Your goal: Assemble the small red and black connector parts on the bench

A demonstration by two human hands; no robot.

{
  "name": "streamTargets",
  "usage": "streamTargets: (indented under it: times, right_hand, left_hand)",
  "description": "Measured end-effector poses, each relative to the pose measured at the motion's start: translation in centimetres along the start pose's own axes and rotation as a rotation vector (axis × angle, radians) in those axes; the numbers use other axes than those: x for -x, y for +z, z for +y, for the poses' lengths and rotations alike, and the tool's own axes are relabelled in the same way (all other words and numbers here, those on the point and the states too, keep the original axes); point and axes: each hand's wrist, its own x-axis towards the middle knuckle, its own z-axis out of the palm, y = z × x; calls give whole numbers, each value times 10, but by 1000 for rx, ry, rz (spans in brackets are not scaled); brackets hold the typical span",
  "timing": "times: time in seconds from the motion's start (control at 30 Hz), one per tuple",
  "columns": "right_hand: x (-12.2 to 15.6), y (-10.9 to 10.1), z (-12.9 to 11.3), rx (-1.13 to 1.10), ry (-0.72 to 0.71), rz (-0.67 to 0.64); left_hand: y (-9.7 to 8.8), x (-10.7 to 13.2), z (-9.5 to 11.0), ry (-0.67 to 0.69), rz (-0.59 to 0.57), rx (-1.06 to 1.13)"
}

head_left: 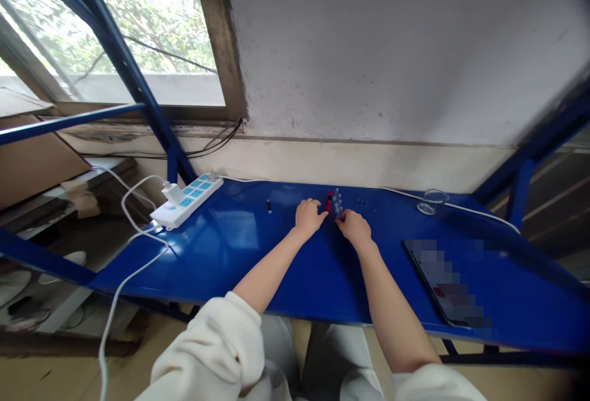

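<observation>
A short row of small red and black pieces [329, 201] lies on the blue table between my hands. Right beside it runs a cluster of small clear plastic pieces [338, 202]. My left hand [308, 218] rests at the left of the red row, thumb and forefinger apart, the thumb close to the row's near end. At the near end of the clear cluster is my right hand [356, 228], its fingers curled in and thumb and forefinger together; what is between them is too small to make out. A small black cylinder [269, 206] stands left of my left hand.
More tiny clear pieces [362, 203] lie right of the cluster. A white power strip [188, 200] with a plugged-in charger [173, 192] sits at the left. Farther right are a clear round container [426, 208] and a blurred-out tablet [437, 284]. A white cable [483, 209] runs along the back.
</observation>
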Motion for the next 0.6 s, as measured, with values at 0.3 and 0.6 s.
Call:
streamTargets:
  times: [0.3,0.6]
  right_hand:
    - [8,-1,-14,-46,-273,-27]
    - [19,12,-33,-200,-585,-50]
  left_hand:
    - [-90,30,-13,-85,333,-156]
    - [-99,34,-49,-336,243,-318]
